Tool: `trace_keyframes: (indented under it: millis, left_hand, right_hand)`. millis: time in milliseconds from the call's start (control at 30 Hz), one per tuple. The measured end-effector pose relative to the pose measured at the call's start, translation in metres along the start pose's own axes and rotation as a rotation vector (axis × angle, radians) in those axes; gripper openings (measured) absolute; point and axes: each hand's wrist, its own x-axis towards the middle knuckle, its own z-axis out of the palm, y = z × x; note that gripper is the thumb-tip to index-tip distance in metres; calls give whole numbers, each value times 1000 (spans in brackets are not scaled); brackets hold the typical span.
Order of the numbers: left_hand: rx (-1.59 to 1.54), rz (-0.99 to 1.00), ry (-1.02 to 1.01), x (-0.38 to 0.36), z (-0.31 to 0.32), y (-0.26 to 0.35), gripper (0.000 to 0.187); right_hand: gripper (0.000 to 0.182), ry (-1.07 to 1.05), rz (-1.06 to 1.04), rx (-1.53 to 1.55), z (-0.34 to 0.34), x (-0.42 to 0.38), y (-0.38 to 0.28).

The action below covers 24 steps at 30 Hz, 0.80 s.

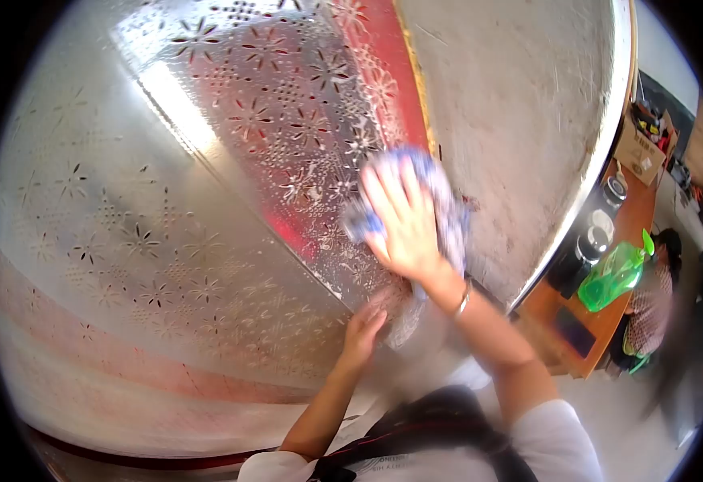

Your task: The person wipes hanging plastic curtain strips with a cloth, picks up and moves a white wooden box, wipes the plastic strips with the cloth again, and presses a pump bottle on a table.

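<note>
Cloth (440, 201) under right hand (404, 221) on flower-embossed metal panel (207, 201), wooden desk (608, 297) beyond.

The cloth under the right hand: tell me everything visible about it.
The cloth is a crumpled, soft-looking rag, blue and white. It is pressed flat against the embossed metal sheet, on its flower pattern. The right hand lies spread over it and hides its middle; its edges show around the fingers. The left hand is lower, off the cloth.

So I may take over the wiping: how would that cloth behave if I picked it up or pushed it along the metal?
Probably floppy: the cloth bunches and folds under the right hand. It looks thin, so likely light. Pressed flat, it should slide over the patterned metal sheet, though the embossing may drag it a little.
</note>
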Motion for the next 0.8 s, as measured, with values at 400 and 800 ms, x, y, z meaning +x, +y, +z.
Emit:
trace_keyframes:
  millis: [400, 800]
  left_hand:
    - [-20, -12, -23, 0, -7, 8, 40]
    - [-138, -52, -160, 4, -17, 15, 46]
  right_hand:
    - [68, 286, -161, 51, -23, 70, -6]
    - [54, 551, -614, -195, -108, 308, -64]
